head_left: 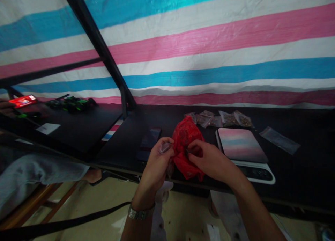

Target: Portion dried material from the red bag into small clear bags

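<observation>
A crumpled red plastic bag (186, 131) stands at the table's front edge, its mouth facing me. My left hand (157, 162) is closed on a small clear plastic bag (164, 147) beside it, and part of the clear bag hangs below the fingers. Over the red bag's opening, my right hand (211, 159) has thumb and fingers pinched together; what they hold is too small and dark to make out. Right of this hand lies a white digital scale (242, 145) with a shiny flat top. Whatever the red bag contains is mostly hidden.
Several clear bags of small brown pieces (229, 119) lie behind the scale. A flat clear zip bag (279, 140) is to its right. A dark phone (151, 138) lies left of my hands. Farther left are a black frame post (104, 54), green-black toy cars (75, 103) and another person's hand (6, 108).
</observation>
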A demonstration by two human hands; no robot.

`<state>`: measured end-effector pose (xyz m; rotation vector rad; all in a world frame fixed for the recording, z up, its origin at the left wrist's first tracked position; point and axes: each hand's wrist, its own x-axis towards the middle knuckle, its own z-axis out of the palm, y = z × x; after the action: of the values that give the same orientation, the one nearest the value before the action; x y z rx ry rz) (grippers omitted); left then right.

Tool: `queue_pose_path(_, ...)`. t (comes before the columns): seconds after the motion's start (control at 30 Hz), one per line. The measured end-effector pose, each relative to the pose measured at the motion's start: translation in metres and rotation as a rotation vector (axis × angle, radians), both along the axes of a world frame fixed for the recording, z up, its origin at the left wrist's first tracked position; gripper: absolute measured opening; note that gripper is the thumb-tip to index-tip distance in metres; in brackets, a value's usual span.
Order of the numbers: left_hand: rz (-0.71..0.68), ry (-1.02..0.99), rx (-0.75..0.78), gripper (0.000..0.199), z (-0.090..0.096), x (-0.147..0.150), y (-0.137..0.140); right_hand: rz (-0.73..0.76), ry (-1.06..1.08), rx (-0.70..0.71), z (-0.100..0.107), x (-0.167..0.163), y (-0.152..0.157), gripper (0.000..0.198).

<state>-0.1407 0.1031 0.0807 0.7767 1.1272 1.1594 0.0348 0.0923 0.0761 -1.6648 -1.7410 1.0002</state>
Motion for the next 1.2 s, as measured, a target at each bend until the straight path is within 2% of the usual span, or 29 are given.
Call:
queue_pose_path(0.13,0.012,0.03,0.041,0.036,-0.002,-0.005,0.001,-0.068,0.082,-0.012,-0.001,0.006,0.003,0.013)
queue_pose_path(0.3,0.002,0.129,0.129,0.033,-0.015,-0.009,0.004,-0.149,0.149,-0.03,0.003,0.013,0.005,0.012)
queue_pose_path(0.43,-0.098,0.312,0.378,0.031,-0.021,-0.005,0.006,-0.158,0.192,0.037,0.008,0.016,0.005,0.009)
queue_pose_path(0.5,-0.093,0.416,0.506,0.034,-0.019,-0.001,0.004,-0.168,0.234,0.09,0.012,0.016,0.005,0.008)
queue_pose_path(0.57,-0.049,0.478,0.569,0.04,-0.015,0.002,0.001,-0.187,0.264,0.136,0.015,0.015,0.004,0.008)
queue_pose_path(0.67,-0.005,0.459,0.586,0.048,-0.008,0.002,-0.006,-0.188,0.222,0.159,0.015,0.013,0.004,0.009)
queue_pose_path(0.73,-0.018,0.408,0.581,0.048,-0.004,0.0,-0.011,-0.162,0.139,0.118,0.011,0.013,0.003,0.011)
queue_pose_path(0.87,-0.092,0.389,0.559,0.038,0.002,-0.005,-0.019,-0.11,-0.045,0.066,0.002,0.016,0.002,0.012)
queue_pose_path(0.97,-0.08,0.344,0.574,0.028,0.009,-0.002,-0.025,-0.092,-0.145,0.079,-0.003,0.02,0.001,0.014)
queue_pose_path(1.1,-0.028,0.283,0.639,0.025,0.015,0.015,-0.03,-0.122,-0.111,0.134,-0.003,0.026,0.004,0.014)
queue_pose_path(1.2,-0.107,0.249,0.615,0.017,0.005,0.03,-0.023,-0.192,-0.019,0.206,0.001,0.03,0.007,0.016)
